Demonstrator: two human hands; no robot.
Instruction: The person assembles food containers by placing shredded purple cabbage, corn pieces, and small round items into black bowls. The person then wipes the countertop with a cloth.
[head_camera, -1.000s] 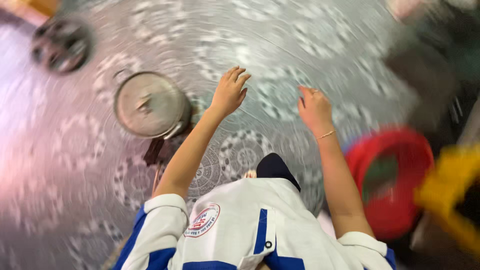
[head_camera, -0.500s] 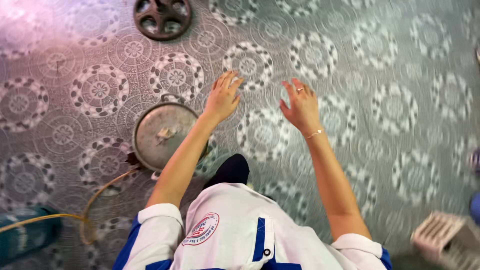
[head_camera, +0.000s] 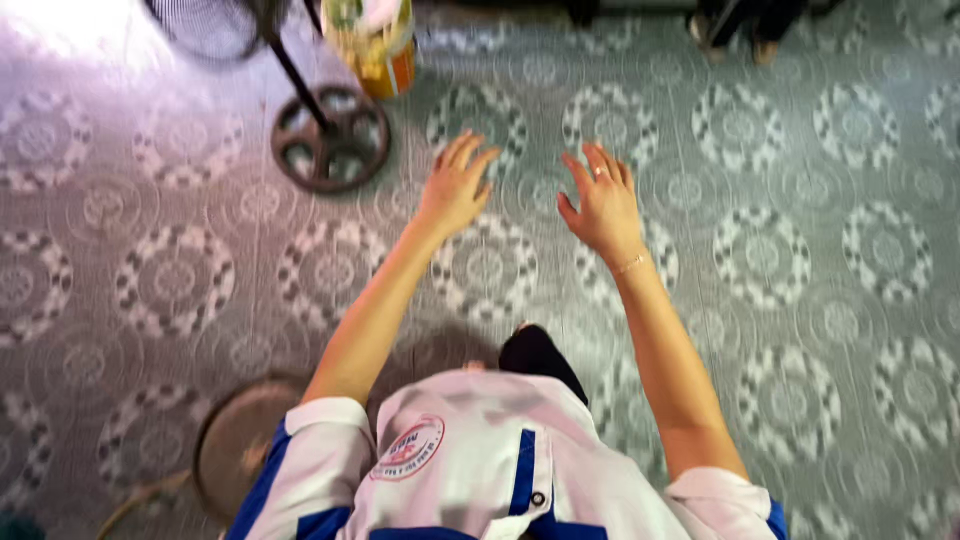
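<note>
I look down over my white shirt with blue trim at a patterned tiled floor. My left hand reaches forward, palm down, fingers spread, holding nothing. My right hand is beside it, also spread and empty, with a ring on one finger and a thin bracelet at the wrist. Both hands hover above the floor. Nearest to my left hand is the round dark base of a standing fan.
The fan's pole rises to the upper left. A yellow and orange container stands behind the base. A round metal pot lid lies by my left elbow, partly hidden. Dark objects sit at the top edge.
The view has swung forward: the metal lid slid from the middle to the lower left, the fan base came closer, and both arms stretched further ahead with hands still empty.
</note>
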